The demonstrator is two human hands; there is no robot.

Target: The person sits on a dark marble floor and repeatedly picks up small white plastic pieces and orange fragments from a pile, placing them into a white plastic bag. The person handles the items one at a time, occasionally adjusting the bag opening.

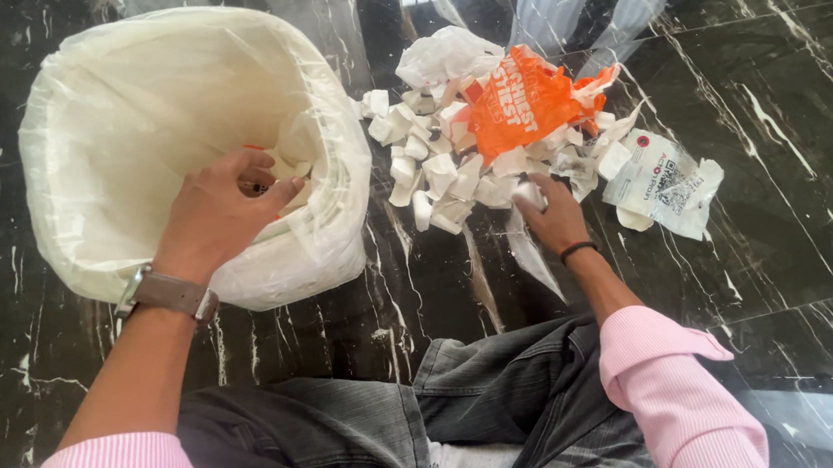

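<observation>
My left hand (pixel 219 211) hangs over the mouth of a bin lined with a white plastic bag (pixel 125 119), its fingers curled together around something small that I cannot make out. My right hand (pixel 554 217) reaches down to the near edge of a pile of torn white scraps (pixel 451 166) on the dark marble floor and pinches a pale scrap (pixel 531 194). An orange crumpled plastic bag (pixel 524 102) lies on top of the pile. A white printed wrapper (pixel 663 182) lies to the right of my right hand.
A crumpled white plastic bag (pixel 446 56) sits at the far side of the pile. My knees in dark grey jeans (pixel 403 426) fill the bottom of the view. Black veined marble floor (pixel 779 132) surrounds everything.
</observation>
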